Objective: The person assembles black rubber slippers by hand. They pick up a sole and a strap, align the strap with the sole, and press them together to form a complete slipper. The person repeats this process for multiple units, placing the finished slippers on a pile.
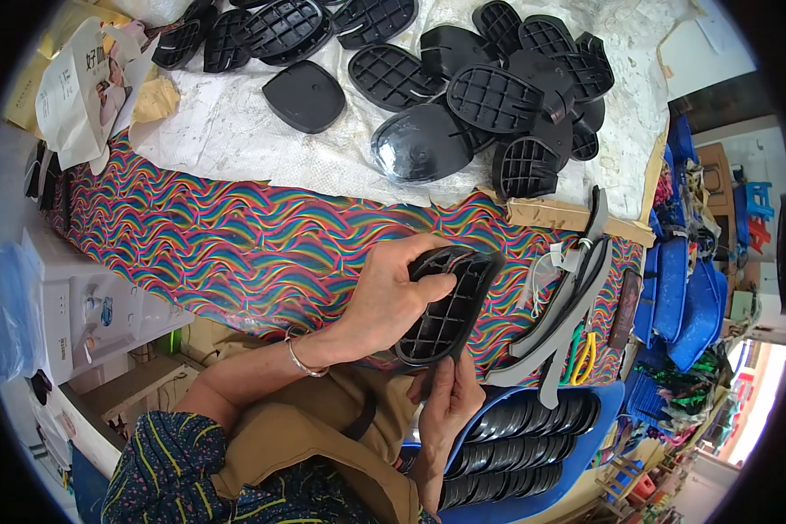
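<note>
The table (236, 253) was covered by a cloth with wavy rainbow stripes, and farther back a white sheet (236, 131) lay over it. On this sheet there was a big pile of black soles (489, 87), many with the ribbed grid side up, some with the smooth side up. At the lower right a blue basket (611, 402) held rows of stacked soles (524, 437). Beside it on the cloth lay grey strips (576, 306) and a pair of yellow-handled pliers (585, 358).

The person held one black sole (450, 306) just over the near edge of the table, grid side toward the camera. The left hand (384, 297) was closed around its left edge, thumb pressed on the ribs. The right hand (450, 397) pinched the lower end from below, fingers curled.

I judge that the sole was light and rather stiff, perhaps a little flexible, and not fragile. The ribs gave a good grip; the smooth side looked shiny and maybe slippery. The edges seemed the best place to hold it.

The underside of the sole was hidden, and most fingers of the left hand were behind it. The things at the far right rim were too bent and small to make out.
</note>
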`<state>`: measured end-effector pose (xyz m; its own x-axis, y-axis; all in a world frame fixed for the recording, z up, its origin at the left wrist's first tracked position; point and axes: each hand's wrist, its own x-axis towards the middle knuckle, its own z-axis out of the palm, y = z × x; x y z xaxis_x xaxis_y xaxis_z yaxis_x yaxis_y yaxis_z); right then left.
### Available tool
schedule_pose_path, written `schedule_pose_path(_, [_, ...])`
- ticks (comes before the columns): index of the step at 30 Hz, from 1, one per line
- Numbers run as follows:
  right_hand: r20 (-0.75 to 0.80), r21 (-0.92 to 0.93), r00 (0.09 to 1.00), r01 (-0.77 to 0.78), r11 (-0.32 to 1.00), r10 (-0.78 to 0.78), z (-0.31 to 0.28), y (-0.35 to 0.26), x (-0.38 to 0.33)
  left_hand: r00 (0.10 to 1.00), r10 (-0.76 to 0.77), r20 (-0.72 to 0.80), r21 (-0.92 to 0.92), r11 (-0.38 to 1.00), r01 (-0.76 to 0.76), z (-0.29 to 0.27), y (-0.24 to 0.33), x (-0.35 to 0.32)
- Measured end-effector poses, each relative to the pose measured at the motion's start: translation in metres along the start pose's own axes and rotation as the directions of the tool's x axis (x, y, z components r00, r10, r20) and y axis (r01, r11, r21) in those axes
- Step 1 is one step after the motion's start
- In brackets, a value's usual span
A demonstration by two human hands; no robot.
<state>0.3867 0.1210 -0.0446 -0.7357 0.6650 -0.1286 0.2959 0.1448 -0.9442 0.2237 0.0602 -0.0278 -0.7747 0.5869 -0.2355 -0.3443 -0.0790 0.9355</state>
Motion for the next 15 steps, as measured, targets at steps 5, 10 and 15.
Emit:
schedule_pose_path(5, [-0.002,0.113,1.0,0.007,0.994,-0.007,-0.012,0.003,0.001,0.99,0.098,-0.103,-0.016,0.995,-0.1,0.014,-0.009,-0.01])
schedule_pose_path(10, [-0.027,0.108,0.997,-0.067,0.992,0.07,-0.027,-0.01,0.011,0.967,0.082,-0.24,-0.172,0.977,-0.126,0.039,-0.011,-0.038])
schedule_pose_path(15, [-0.109,-0.075,0.994,0.008,0.997,-0.017,-0.049,-0.005,0.011,0.99,0.118,0.079,-0.099,0.989,-0.11,0.02,-0.017,-0.055])
